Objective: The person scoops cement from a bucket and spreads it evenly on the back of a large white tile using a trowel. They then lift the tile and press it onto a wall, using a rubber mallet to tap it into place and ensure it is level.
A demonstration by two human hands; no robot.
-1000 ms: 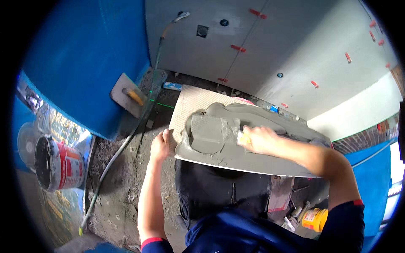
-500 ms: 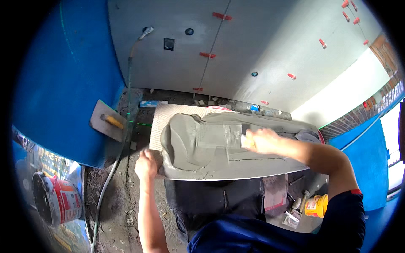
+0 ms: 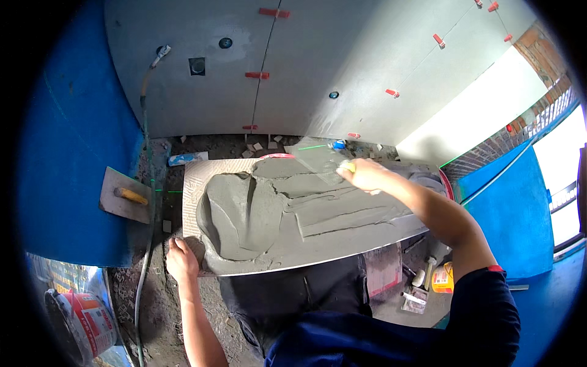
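Note:
A large tile (image 3: 192, 178) lies across in front of my legs, its ribbed back showing at the far left. Grey mortar (image 3: 244, 214) covers most of it, thick and folded on the left, with flatter streaks in the middle. My right hand (image 3: 365, 175) is wrapped round the yellow handle of a flat trowel (image 3: 318, 164), whose blade is blurred and tilted over the far edge of the mortar. At the tile's near left corner, my left hand (image 3: 182, 262) is closed on the edge; its fingertips are partly hidden.
Another trowel (image 3: 125, 196) leans by the blue wall covering (image 3: 79, 134), near a hose (image 3: 145, 257). A bucket (image 3: 82, 324) stands lower left. Right of my legs are a yellow tub (image 3: 443, 278) and small tools. Ahead rises a grey tiled wall (image 3: 183, 101) with red clips.
The trowel has moved from flat on the mortar's middle to the far edge, now tilted. The left part of the mortar has a new ridge. The whole view has shifted, with my left hand still at the corner.

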